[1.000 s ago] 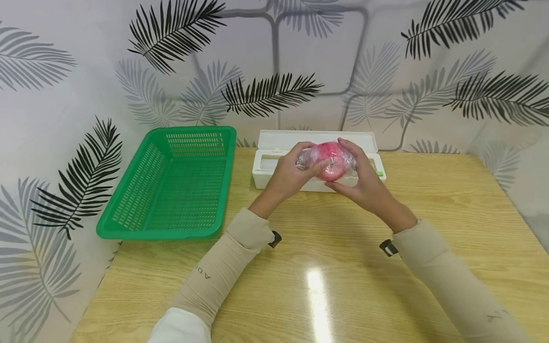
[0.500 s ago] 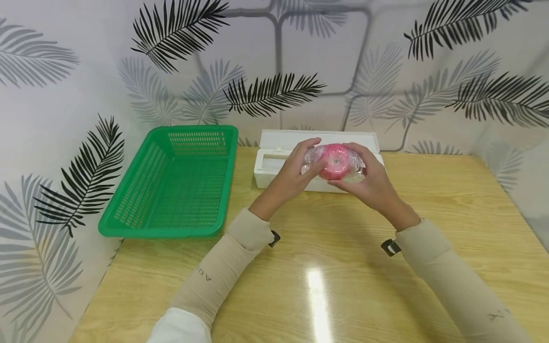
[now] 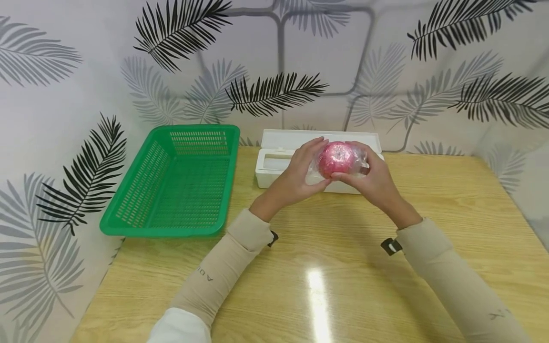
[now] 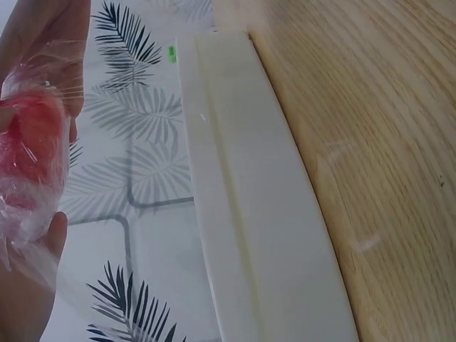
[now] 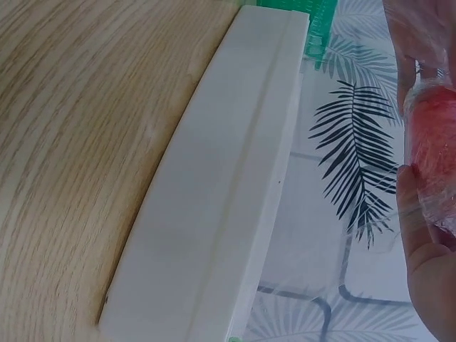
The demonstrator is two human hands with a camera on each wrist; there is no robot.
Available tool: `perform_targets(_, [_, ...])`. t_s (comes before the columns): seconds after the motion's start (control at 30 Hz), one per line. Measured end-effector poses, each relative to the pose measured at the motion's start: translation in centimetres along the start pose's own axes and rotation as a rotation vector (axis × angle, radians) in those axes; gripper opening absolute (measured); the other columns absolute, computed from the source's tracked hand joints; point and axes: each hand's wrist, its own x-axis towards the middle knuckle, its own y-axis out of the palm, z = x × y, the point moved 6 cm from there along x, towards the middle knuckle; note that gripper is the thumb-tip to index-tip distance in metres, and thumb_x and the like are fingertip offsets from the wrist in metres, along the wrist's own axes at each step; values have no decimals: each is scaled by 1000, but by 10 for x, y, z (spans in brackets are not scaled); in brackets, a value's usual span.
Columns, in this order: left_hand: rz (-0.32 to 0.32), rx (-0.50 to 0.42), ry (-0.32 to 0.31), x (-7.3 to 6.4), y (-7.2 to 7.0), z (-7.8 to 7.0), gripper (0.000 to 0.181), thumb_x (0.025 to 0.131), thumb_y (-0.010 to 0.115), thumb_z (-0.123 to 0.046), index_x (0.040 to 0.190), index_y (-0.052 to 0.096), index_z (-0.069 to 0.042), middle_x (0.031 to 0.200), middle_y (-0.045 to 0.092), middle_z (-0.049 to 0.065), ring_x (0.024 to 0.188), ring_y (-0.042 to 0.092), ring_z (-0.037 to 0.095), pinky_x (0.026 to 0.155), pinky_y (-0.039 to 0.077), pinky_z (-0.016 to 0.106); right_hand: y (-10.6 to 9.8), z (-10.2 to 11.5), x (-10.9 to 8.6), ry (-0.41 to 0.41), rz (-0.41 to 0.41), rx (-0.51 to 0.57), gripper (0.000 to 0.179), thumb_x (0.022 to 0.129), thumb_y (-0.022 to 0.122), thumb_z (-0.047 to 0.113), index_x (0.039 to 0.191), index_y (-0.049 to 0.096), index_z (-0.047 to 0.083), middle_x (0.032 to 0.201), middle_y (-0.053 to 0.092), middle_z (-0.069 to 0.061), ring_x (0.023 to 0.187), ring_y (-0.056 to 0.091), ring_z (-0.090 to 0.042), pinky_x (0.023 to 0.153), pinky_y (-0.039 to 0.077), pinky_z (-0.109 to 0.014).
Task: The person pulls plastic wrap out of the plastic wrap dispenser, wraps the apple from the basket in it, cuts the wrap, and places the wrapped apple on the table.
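Between both hands is a round red apple (image 3: 338,159) in clear cling film, held above a white cling film dispenser (image 3: 269,177) with its lid raised. My left hand (image 3: 296,175) grips the apple's left side, fingers over the top and thumb below. Curled round the right side, my right hand (image 3: 372,177) has its thumb at the lower front, close to the left thumb. Loose film bunches at the apple's sides. The left wrist view shows the wrapped apple (image 4: 34,142) at its left edge; in the right wrist view the apple (image 5: 433,142) is partly cut off.
A green plastic basket (image 3: 220,214) stands to the left on the wooden table (image 3: 343,286). Behind is a leaf-patterned wall covering (image 3: 317,109). The dispenser's white front (image 4: 249,164) lies close below the hands.
Both hands have turned the wrapped apple, so its dimpled end no longer faces the camera. The left thumb has moved from the apple's front to its lower edge.
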Motion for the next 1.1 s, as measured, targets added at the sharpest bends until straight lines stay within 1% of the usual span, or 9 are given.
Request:
perform_targets(0.1, [-5, 41, 10, 2, 2, 0, 82, 80, 73, -27, 143, 25, -10, 147, 22, 10, 136, 18, 18, 107, 27, 31, -1, -1, 1, 19, 2, -3, 65, 76, 77, 12, 131, 44, 2, 126, 51, -9, 111, 48, -18, 84, 47, -21])
perform_targets(0.2, [-8, 91, 30, 3, 4, -1, 82, 79, 74, -28, 142, 25, -8, 146, 23, 12, 135, 20, 20, 107, 26, 29, -2, -3, 1, 27, -2, -2, 62, 78, 76, 15, 130, 45, 1, 124, 52, -13, 107, 49, -18, 81, 48, -19])
perform_targets(0.27, [-14, 120, 49, 3, 5, -2, 83, 78, 75, -28, 142, 25, -8, 145, 24, 13, 135, 21, 21, 108, 26, 29, -2, -10, 2, 44, -6, -3, 61, 78, 76, 18, 129, 47, 2, 122, 54, -12, 105, 51, -17, 79, 48, -18])
perform_targets(0.43, [-25, 182, 88, 3, 7, -5, 86, 75, 78, -26, 140, 23, -12, 144, 23, 15, 134, 22, 23, 107, 27, 28, -3, -33, 7, 97, -11, -40, 59, 80, 74, 28, 129, 49, 8, 119, 57, -7, 102, 54, -16, 77, 50, -20])
perform_targets(0.6, [-28, 232, 100, 3, 9, -5, 85, 75, 78, -26, 139, 23, -16, 143, 25, 15, 133, 25, 23, 105, 30, 28, -4, -38, 9, 117, -10, -110, 60, 82, 69, 40, 129, 51, 7, 115, 60, -11, 98, 57, -21, 75, 51, -24])
perform_targets(0.7, [-25, 235, 90, 2, 9, -5, 81, 76, 77, -27, 138, 25, -18, 142, 27, 14, 132, 26, 22, 104, 32, 28, -4, -38, 11, 122, -2, -153, 58, 83, 66, 43, 126, 53, 6, 109, 62, -12, 94, 58, -21, 74, 50, -26])
perform_targets(0.83, [-27, 229, 75, 2, 8, -4, 78, 76, 77, -31, 137, 30, -20, 141, 31, 12, 131, 29, 21, 103, 34, 28, -3, -39, 11, 141, 26, -171, 57, 85, 63, 46, 124, 54, 6, 107, 63, -12, 92, 57, -20, 75, 50, -32])
perform_targets(0.97, [-53, 220, 83, 3, 5, -5, 77, 75, 78, -31, 137, 35, -19, 138, 35, 13, 128, 35, 21, 101, 36, 26, -1, -39, 11, 165, 82, -142, 60, 87, 58, 49, 130, 48, 8, 114, 60, -11, 98, 55, -22, 83, 49, -41])
perform_targets(1.1, [-69, 203, 75, 3, 3, -4, 78, 73, 79, -32, 137, 37, -17, 135, 40, 12, 125, 39, 20, 101, 35, 25, 0, -40, 10, 168, 131, -120, 63, 91, 51, 50, 139, 39, 11, 127, 53, -12, 110, 51, -26, 89, 46, -48])
